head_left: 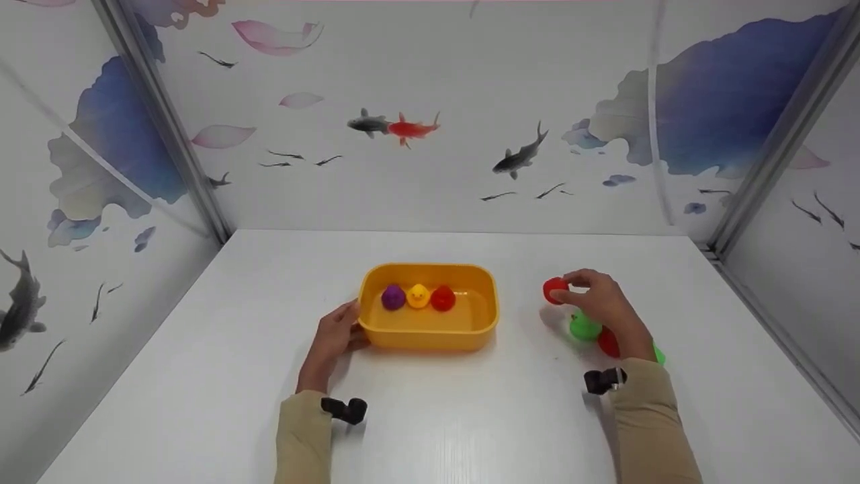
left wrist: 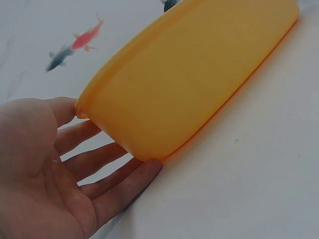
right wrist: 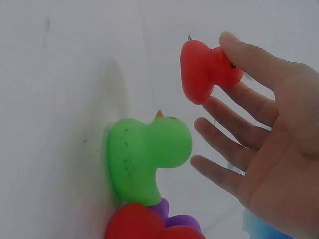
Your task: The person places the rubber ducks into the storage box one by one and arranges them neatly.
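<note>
The left hand (head_left: 338, 331) touches the left end of a yellow plastic basin (head_left: 430, 340). In the left wrist view its fingers lie fairly straight against the end wall, the thumb at the rim. Inside the basin a purple rubber duck (head_left: 394, 297), a yellow duck (head_left: 418, 296) and a red duck (head_left: 443, 298) sit in a row. To the right of the basin, the right hand (head_left: 600, 300) pinches another red duck (right wrist: 197, 72) by its head between thumb and forefinger, above the table. Just below that hand stands a green duck (right wrist: 134, 159).
More ducks lie close behind the green one: a red duck (right wrist: 132, 224), a purple duck (right wrist: 183, 222) and a green one (head_left: 660, 355) partly hidden by the right wrist. White printed panels (head_left: 443, 195) border the white table (head_left: 457, 417) at the back and sides.
</note>
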The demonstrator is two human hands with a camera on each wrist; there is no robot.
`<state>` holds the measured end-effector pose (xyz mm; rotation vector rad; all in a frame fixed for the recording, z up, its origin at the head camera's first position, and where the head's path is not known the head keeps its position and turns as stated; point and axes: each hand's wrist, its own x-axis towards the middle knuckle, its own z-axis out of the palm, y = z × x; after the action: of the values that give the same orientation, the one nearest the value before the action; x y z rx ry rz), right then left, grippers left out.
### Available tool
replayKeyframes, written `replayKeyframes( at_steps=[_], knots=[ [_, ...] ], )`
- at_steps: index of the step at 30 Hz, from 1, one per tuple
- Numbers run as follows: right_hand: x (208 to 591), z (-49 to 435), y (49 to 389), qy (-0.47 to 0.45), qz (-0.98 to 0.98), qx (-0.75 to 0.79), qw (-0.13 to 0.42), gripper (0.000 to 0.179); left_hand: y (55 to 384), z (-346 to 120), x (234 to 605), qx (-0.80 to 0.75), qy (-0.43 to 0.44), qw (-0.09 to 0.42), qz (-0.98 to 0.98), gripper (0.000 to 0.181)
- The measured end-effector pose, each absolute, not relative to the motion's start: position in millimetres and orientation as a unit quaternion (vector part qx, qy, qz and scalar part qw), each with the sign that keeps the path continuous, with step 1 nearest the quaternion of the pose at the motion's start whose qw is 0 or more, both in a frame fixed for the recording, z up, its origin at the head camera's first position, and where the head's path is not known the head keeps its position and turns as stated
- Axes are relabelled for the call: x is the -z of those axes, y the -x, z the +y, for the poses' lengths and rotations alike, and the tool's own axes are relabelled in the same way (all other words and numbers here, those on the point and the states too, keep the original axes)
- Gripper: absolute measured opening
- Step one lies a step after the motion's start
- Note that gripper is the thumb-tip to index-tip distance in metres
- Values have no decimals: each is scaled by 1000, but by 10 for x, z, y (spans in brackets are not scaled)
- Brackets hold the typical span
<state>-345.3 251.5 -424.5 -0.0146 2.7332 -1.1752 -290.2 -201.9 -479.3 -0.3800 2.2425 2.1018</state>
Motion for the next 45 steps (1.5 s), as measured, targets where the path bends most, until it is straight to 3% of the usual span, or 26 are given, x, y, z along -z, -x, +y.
replayKeyframes(
  at_steps=[15,40,45],
  knots=[
    [4148,2174,3458,33,880,467,76,75,2888,-2015,4787,-668,123,24,734,50],
    [4101,1386,3661,58,876,471,88,41,2952,-2024,4814,-677,135,35,722,49],
    [4139,1256,3708,64,885,450,103,45,2951,-2023,4828,-681,132,30,719,49]
  ],
)
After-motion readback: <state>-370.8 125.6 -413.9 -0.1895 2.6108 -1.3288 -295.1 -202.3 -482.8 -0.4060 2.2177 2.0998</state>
